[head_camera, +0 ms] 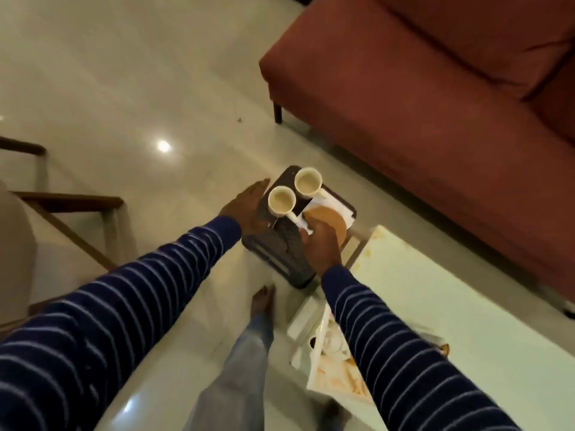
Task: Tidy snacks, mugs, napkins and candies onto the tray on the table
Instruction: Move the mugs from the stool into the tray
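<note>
Glossy polished floor [124,88], matt cloth sofa [435,104], textured dark plastic tray [280,247], glazed mugs [281,200]

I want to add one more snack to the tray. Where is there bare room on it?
The near end of the tray, between the left hand and right hand, looks bare. The far end is crowded: two mugs, white napkins and a round brown disc.

Dark tray [311,269] carrying two upright mugs [281,200], napkins [334,203]
</note>
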Demonstrator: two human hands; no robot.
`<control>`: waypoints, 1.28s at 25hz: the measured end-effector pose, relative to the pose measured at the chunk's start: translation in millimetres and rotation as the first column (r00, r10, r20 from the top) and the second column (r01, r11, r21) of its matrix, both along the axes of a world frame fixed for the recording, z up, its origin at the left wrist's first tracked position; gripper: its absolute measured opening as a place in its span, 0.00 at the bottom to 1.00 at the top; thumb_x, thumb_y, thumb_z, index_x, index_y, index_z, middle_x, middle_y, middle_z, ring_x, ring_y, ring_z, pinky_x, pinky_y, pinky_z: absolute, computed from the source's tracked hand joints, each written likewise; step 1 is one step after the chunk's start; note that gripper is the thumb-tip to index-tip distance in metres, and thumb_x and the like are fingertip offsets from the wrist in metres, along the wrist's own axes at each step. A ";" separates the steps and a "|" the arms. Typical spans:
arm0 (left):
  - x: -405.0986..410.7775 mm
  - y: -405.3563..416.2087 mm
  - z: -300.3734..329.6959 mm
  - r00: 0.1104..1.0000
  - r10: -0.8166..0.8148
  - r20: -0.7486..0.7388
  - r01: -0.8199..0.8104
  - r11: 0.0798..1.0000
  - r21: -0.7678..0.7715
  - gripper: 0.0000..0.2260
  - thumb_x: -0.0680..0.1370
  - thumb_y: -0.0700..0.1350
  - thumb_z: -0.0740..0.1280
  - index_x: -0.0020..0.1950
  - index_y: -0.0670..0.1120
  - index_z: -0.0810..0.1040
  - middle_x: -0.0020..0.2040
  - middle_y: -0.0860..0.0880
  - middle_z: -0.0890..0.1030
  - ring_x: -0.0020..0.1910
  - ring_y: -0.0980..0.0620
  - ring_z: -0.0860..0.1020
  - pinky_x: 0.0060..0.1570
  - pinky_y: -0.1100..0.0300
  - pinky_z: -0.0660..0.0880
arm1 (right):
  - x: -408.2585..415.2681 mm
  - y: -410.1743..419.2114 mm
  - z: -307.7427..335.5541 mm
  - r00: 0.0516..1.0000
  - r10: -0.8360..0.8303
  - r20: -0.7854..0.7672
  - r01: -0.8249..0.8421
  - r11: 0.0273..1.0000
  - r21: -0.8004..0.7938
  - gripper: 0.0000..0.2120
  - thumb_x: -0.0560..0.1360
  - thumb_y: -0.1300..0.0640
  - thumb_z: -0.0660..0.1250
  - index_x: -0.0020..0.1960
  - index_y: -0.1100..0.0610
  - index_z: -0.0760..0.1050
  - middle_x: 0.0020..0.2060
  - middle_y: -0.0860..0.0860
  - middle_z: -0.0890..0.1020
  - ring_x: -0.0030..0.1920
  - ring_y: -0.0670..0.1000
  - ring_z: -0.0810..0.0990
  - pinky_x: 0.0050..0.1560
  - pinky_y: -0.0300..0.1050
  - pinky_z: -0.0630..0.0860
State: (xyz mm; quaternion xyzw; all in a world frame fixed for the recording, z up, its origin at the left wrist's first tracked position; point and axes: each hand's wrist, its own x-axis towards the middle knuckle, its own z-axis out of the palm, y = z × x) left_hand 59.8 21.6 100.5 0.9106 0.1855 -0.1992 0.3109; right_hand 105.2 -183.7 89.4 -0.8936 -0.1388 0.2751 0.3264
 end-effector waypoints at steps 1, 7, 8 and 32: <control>9.8 7.2 -23.1 0.999 0.030 -0.015 -0.031 0.999 -0.033 0.49 0.70 0.47 0.78 0.81 0.44 0.49 0.80 0.43 0.55 0.79 0.43 0.56 0.74 0.51 0.58 | 4.3 14.2 -18.6 1.000 -0.020 -0.006 0.020 0.999 -0.027 0.14 0.80 0.59 0.65 0.64 0.61 0.77 0.58 0.58 0.82 0.58 0.58 0.80 0.57 0.44 0.71; 48.7 17.5 -109.8 0.996 0.088 -0.014 -0.089 0.987 -0.132 0.49 0.67 0.45 0.80 0.80 0.44 0.53 0.78 0.41 0.61 0.76 0.42 0.61 0.72 0.51 0.60 | 24.0 48.1 -93.1 0.999 0.001 -0.035 -0.006 0.989 -0.149 0.11 0.80 0.58 0.64 0.58 0.63 0.78 0.52 0.60 0.82 0.53 0.59 0.80 0.55 0.50 0.75; 51.6 18.0 -120.0 0.997 0.075 -0.006 -0.075 0.987 -0.144 0.49 0.67 0.45 0.80 0.80 0.45 0.54 0.77 0.42 0.64 0.75 0.42 0.64 0.72 0.51 0.62 | 25.3 50.4 -103.2 0.999 -0.005 -0.033 0.000 0.990 -0.144 0.10 0.81 0.58 0.64 0.57 0.62 0.78 0.51 0.59 0.82 0.52 0.58 0.80 0.54 0.50 0.75; -86.1 -248.7 -127.6 0.844 -0.519 0.137 0.536 0.804 -0.257 0.40 0.63 0.46 0.81 0.71 0.58 0.66 0.70 0.53 0.73 0.62 0.49 0.76 0.55 0.53 0.78 | -216.9 -201.1 -88.2 0.709 -0.676 -0.201 0.682 0.730 -0.049 0.11 0.80 0.59 0.67 0.38 0.55 0.75 0.31 0.44 0.76 0.33 0.38 0.71 0.36 0.27 0.66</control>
